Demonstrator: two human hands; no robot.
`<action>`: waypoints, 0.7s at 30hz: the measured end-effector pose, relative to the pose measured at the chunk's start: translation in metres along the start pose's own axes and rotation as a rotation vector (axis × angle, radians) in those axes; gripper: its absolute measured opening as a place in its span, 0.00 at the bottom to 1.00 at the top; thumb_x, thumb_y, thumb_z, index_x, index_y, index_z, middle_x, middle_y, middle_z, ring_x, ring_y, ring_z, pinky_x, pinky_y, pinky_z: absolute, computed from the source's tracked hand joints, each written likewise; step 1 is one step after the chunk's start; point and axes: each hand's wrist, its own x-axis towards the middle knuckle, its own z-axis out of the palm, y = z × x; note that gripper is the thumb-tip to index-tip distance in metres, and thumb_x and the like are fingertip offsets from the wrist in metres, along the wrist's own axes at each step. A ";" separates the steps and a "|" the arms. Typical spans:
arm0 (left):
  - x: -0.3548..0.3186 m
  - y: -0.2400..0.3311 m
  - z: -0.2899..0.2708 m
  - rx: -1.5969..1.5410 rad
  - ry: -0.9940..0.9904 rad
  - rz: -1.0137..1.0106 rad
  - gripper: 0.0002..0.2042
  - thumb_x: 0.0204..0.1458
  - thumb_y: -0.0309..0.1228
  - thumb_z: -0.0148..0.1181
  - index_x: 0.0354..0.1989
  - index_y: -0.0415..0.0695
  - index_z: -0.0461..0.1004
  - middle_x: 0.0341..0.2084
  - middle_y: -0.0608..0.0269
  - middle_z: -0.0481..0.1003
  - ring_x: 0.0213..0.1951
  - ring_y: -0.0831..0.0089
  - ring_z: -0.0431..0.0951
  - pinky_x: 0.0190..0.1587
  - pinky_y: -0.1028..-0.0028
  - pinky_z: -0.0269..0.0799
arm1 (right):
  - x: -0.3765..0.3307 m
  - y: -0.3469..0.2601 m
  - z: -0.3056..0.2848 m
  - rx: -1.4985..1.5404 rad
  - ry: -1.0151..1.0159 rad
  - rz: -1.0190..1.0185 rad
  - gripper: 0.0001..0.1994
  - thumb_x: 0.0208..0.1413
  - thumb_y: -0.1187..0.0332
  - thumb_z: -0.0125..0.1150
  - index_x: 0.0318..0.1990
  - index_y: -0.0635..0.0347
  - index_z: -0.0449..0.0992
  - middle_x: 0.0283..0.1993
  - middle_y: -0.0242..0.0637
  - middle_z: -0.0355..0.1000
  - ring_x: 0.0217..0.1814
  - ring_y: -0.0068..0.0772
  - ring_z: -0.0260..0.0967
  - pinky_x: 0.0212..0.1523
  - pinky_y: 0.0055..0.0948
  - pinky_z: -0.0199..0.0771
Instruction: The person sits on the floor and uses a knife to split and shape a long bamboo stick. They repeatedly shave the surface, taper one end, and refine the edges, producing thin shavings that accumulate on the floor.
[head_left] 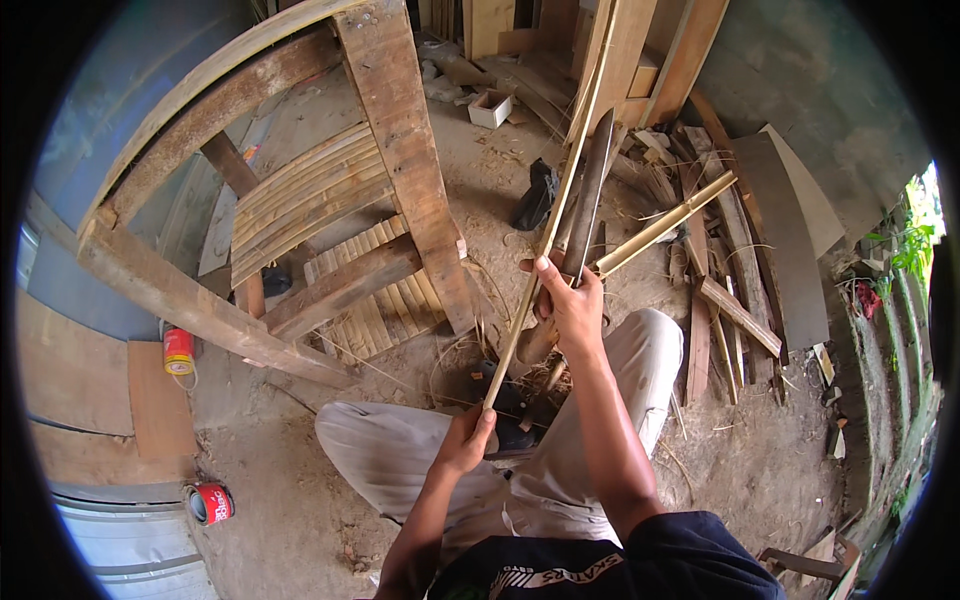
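A long, thin bamboo strip [520, 320] runs from my lap up toward the planks at the back. Closed around its near end is my left hand [466, 440], low over my lap. My right hand [572, 308] grips a machete [592, 190], its long dark blade pointing up and away from me. The right thumb lies against the strip, which passes beside the blade. Most of the machete's handle is hidden by the fingers. Just beyond the right hand, a split bamboo piece [665, 225] slants up to the right.
A wooden frame [400, 130] with bamboo slats [315, 195] stands at the left. Scrap wood [735, 310] is heaped on the right. A black plastic bag [537, 195], a white box [490, 108] and a red can [210, 503] lie about on the dirt floor.
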 end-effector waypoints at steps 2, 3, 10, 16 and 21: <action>0.004 -0.002 0.006 0.125 0.085 0.049 0.21 0.65 0.48 0.45 0.30 0.42 0.68 0.17 0.73 0.61 0.22 0.83 0.60 0.26 0.77 0.58 | -0.003 0.002 -0.004 0.063 -0.038 0.005 0.15 0.57 0.62 0.65 0.39 0.70 0.76 0.31 0.39 0.77 0.16 0.17 0.59 0.17 0.20 0.61; 0.008 -0.002 0.010 0.059 0.076 0.099 0.20 0.65 0.49 0.45 0.32 0.43 0.67 0.17 0.74 0.62 0.21 0.84 0.60 0.24 0.78 0.56 | -0.004 0.003 -0.007 0.069 -0.032 0.004 0.15 0.57 0.63 0.65 0.39 0.70 0.76 0.30 0.38 0.77 0.15 0.17 0.59 0.17 0.21 0.61; 0.051 0.041 0.030 -0.192 0.076 0.141 0.17 0.65 0.46 0.48 0.37 0.43 0.68 0.19 0.73 0.63 0.21 0.85 0.61 0.23 0.80 0.56 | -0.023 0.022 -0.020 0.035 -0.124 0.009 0.15 0.58 0.63 0.65 0.40 0.70 0.76 0.27 0.36 0.76 0.16 0.16 0.61 0.17 0.18 0.63; 0.100 0.082 0.034 -0.177 0.103 0.163 0.16 0.64 0.44 0.50 0.36 0.41 0.70 0.18 0.73 0.63 0.21 0.85 0.61 0.24 0.78 0.57 | -0.028 0.035 -0.038 -0.177 0.034 -0.093 0.17 0.61 0.61 0.61 0.44 0.70 0.76 0.30 0.38 0.79 0.15 0.15 0.62 0.14 0.18 0.62; 0.100 0.089 0.028 -0.012 0.178 0.176 0.17 0.61 0.45 0.55 0.34 0.41 0.70 0.18 0.72 0.67 0.21 0.85 0.64 0.24 0.78 0.59 | -0.016 0.026 -0.073 -0.655 0.119 -0.587 0.16 0.61 0.61 0.60 0.45 0.68 0.76 0.21 0.36 0.75 0.16 0.20 0.69 0.12 0.21 0.65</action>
